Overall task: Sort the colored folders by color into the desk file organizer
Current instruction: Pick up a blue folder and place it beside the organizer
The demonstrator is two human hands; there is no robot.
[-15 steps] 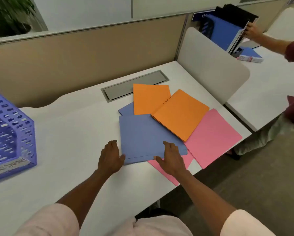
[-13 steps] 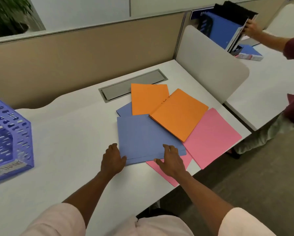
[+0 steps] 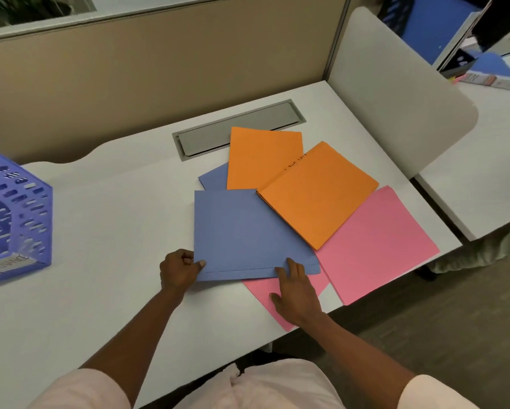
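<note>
A fan of folders lies on the white desk [image 3: 106, 231]. Nearest me is a blue folder [image 3: 242, 231]; my left hand [image 3: 180, 268] pinches its near left corner, thumb on top. My right hand [image 3: 295, 290] rests with straight fingers on the blue folder's near right edge and on a pink folder [image 3: 265, 293] under it. Two orange folders [image 3: 315, 193] [image 3: 262, 157] overlap behind, a second blue folder [image 3: 215, 180] peeks out beneath them, and a larger pink folder [image 3: 375, 246] lies at the right. The purple mesh file organizer [image 3: 11, 219] stands at the far left.
A grey cable hatch [image 3: 218, 131] is set into the desk behind the folders. A beige partition runs along the back and a white divider panel [image 3: 395, 93] stands at the right. Beyond it, a neighbouring desk holds blue binders [image 3: 493, 70]. The desk's front edge is close to the pink folders.
My left hand has gone from lying beside the blue folder to pinching its corner. My right hand slid slightly toward me. The view moved closer; the other person's hand is out of view.
</note>
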